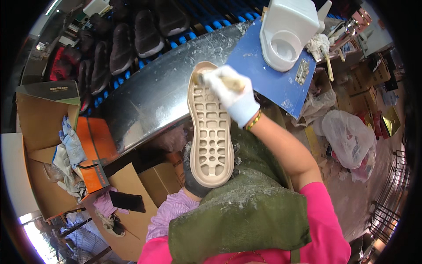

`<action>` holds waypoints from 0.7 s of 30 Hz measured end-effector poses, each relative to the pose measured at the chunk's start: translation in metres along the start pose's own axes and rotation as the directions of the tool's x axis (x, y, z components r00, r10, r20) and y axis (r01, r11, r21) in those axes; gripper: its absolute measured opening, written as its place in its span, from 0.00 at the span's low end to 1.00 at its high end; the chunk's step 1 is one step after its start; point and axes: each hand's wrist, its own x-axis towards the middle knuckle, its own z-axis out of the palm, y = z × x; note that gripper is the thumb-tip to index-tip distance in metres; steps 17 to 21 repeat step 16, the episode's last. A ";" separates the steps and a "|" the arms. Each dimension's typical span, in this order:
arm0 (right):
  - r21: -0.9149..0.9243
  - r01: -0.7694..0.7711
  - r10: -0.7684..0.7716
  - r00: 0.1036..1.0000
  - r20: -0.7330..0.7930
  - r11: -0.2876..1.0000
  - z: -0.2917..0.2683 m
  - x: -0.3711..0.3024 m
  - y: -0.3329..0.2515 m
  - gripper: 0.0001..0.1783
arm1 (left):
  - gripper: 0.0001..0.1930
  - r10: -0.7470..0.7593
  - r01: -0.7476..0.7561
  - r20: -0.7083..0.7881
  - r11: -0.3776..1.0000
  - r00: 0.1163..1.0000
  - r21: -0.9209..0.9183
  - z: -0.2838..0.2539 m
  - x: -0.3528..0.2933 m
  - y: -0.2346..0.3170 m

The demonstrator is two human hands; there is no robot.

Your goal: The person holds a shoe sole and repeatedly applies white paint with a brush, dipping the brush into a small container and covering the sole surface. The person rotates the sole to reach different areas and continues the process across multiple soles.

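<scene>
A beige shoe sole [212, 132], with rows of square and round hollows facing up, lies lengthwise in front of me with its far end over the metal bench edge. My left hand [194, 180], in a dark glove, grips it from beneath near the heel end; most of the fingers are hidden by it. My right hand [239, 102], in a white glove, is closed round a brush [234, 83] with a pale wooden handle. The brush's head touches the inside of the sole's far end, partly hidden by the glove.
Dark shoes [121, 49] stand on blue rollers beyond the metal bench [171, 75]. A white container with a round opening [288, 31] sits on a blue board [263, 77]. At left, an open carton [41, 145] holds gloves. A black phone [127, 201] lies on cardboard.
</scene>
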 end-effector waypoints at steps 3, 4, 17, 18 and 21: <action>0.091 -0.203 0.183 0.965 0.186 0.975 -0.001 -0.017 -0.028 0.06 | 0.25 0.060 -0.061 0.048 0.998 0.997 0.019 -0.006 0.001 0.004; 0.211 -0.378 0.344 0.922 0.180 0.901 -0.008 -0.021 -0.040 0.07 | 0.25 0.060 -0.061 0.039 0.998 0.997 0.033 -0.007 0.002 0.004; 0.114 -0.365 0.351 0.928 0.124 0.924 -0.026 -0.070 -0.057 0.10 | 0.29 0.080 -0.073 0.344 0.997 0.936 -0.033 0.002 0.043 -0.006; 0.114 -0.365 0.351 0.928 0.124 0.924 -0.026 -0.070 -0.057 0.10 | 0.29 0.080 -0.073 0.344 0.997 0.936 -0.033 0.002 0.043 -0.006; 0.114 -0.365 0.351 0.928 0.124 0.924 -0.026 -0.070 -0.057 0.10 | 0.29 0.080 -0.073 0.344 0.997 0.936 -0.033 0.002 0.043 -0.006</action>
